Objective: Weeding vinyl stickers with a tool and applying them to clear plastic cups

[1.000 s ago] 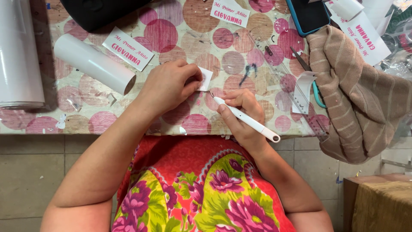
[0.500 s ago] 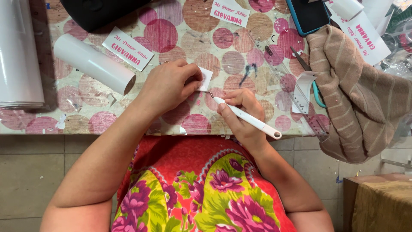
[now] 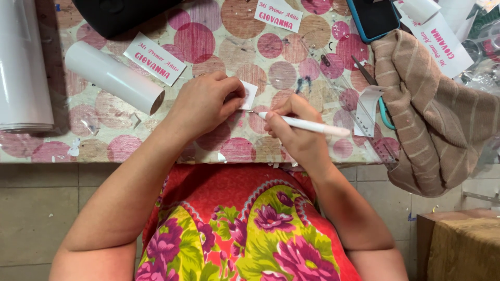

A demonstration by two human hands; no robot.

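Head view looks straight down on a counter covered with a cloth of pink and brown circles, its near edge running across the middle of the frame; below it lie pale floor tiles and the person's red flowered dress. At 3 o'clock a striped tan cloth hangs over the counter edge. At 9 o'clock a big white roll lies along the left border, and just beside it, toward 10 o'clock, a smaller white roll lies slanted. A black object sits at 11 o'clock, and a phone in a blue case at 1 o'clock. White labels with pink lettering lie scattered from 10 to 2 o'clock. A clear ruler slants between the hands and the tan cloth, and blue-handled scissors lie at the cloth's edge.

Near the centre, the left hand is closed narrow, pinching a small white paper piece against the counter. The right hand is wrapped around a white pen-like tool in a writing grip. The tool's long axis lies almost level, its fine metal tip pointing to 9 o'clock and meeting the lower edge of the paper piece, its blunt end toward 3 o'clock, slightly lower.
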